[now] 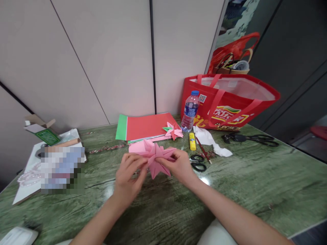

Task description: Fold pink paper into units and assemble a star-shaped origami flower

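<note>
- Far left: white case (19, 236) at the near edge, cut by the frame; white board (22, 194) beyond it, carrying an open-topped green box (47, 136) and a wooden rod (68, 144). A pixelated patch hides part of the board.
- Green marbled tabletop (97, 170) spans the stretch from board to left arm.
- Left hand (129, 172): fingers curled, thumb and index nearly together, pinching the left margin of the pink paper star (156, 160).
- Star: held above the tabletop at centre, well in from the near edge, its points spread outward.
- Behind it: red sheet (150, 126) on a paper stack, green sheet (121, 127) at its left end; smaller multicoloured star (174, 130) at the right end.
- Right hand (182, 166): closed on the pink star, thumb flat across its face, other fingers behind.
- Just right of this hand: black-handled scissors (198, 166), glue stick (192, 142), pencil (203, 149), white scrap (206, 137); bottle (190, 114) upright before the red bag (230, 102).
- Far right: black-handled tool (255, 138) near the back edge; wide tabletop between it and the right forearm.
</note>
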The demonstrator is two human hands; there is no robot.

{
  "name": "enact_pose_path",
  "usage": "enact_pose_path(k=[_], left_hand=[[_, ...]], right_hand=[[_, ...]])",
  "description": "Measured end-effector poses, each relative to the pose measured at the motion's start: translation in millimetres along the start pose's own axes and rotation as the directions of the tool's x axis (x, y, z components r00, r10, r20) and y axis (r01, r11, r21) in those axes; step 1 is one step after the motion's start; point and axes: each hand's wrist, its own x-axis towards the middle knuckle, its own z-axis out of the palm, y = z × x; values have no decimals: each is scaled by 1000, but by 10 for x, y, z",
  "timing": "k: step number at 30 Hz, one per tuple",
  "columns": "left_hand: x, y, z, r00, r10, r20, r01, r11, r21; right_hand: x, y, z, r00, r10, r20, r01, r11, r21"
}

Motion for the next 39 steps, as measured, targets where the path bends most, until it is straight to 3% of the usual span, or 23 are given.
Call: enact_pose_path(k=[5,10,15,19,25,31,35,39], left_hand=[[-18,55,-8,994,73,77,-70,996,-50],[-56,62,-12,999,11,-31,-13,998,-61],[-57,55,-9,998,57,-7,-58,996,-71],[-66,56,-10,998,62,-20,-63,994,-86],[-104,47,0,999,-28,-30,26,996,-80],[-123,52,12,998,-54,-29,53,999,-11],[-101,62,5,989,-114,-95,111,993,-27],[-93,13,2,955,-191,-229,183,982,-57]], right_hand=[[-14,-9,-20,994,-107,-22,106,992,-68],[-40,16,-30,981,-189,-37,183,975,-130],[-52,4,-35,954,-300,-20,292,941,-171],[-51,5,-40,947,-320,-13,313,932,-185],[-55,18,-43,934,-358,-2,351,917,-189],[-76,-9,-50,919,-388,74,395,900,-182],[-76,-7,-46,918,-391,65,396,892,-219],[-74,4,-38,931,-361,62,364,897,-252]])
